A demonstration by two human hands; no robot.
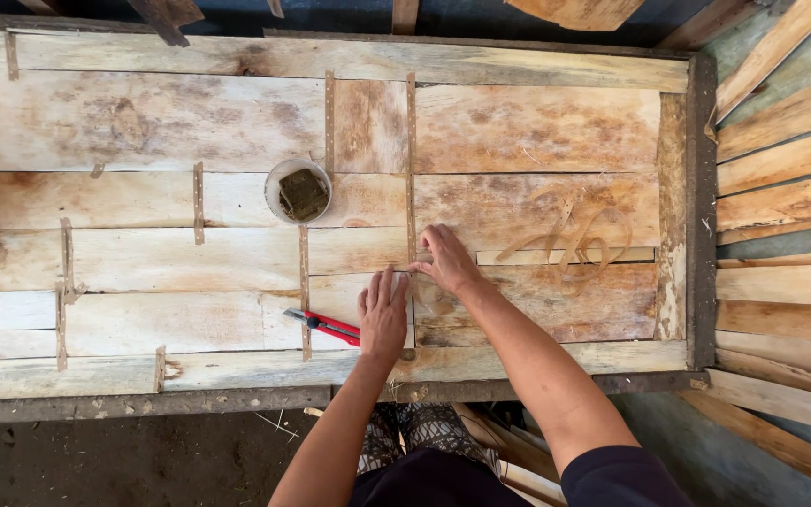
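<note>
Left hand [383, 314] lies flat and open pinning veneer sheets [237, 263] near the table's [701, 216] front edge, right hand [446, 260] pinching brown tape strip [411, 169] onto their seam, red cutter [328, 326] beside left hand, glue cup [298, 191] mid-table.

Both our hands press on taped wood veneer sheets

Our left hand [383, 314] lies flat, fingers spread, on the veneer sheets [537, 131], touching a red utility knife [323, 326]. Our right hand [446, 261] pinches at a brown tape strip [411, 169] along a seam. A round cup [298, 192] holding a dark sponge sits just beyond; loose tape curls [570, 239] lie to the right.
</note>
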